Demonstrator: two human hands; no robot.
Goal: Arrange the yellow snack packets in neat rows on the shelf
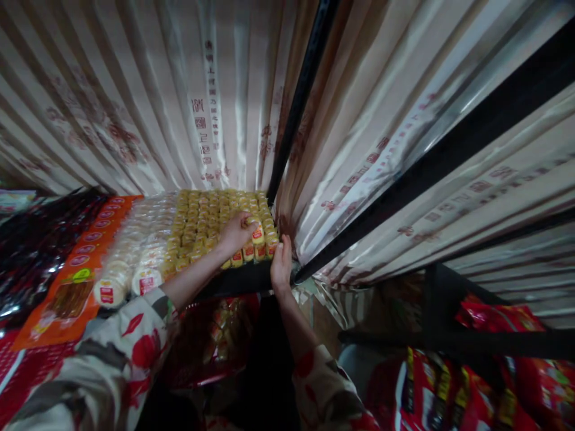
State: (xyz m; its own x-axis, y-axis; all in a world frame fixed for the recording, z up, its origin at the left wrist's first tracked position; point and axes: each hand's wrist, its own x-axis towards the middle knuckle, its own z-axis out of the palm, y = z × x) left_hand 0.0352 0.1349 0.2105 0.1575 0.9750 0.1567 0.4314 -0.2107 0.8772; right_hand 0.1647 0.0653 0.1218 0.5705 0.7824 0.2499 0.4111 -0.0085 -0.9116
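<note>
Rows of small yellow wrapped snack packets with red labels stand packed together on a black shelf. My left hand reaches over the rows, its thumb and fingers closed on one yellow snack packet near the right front corner. Upright at the right end of the rows is my right hand, fingers stretched out, its palm side against or close beside the last packets. Whether it touches them is hard to make out.
Left of the yellow rows lie round white packs, orange packs and dark shiny packs. A red basket with wrapped goods sits below. Black posts and pale curtains rise behind. Red bags fill the lower right.
</note>
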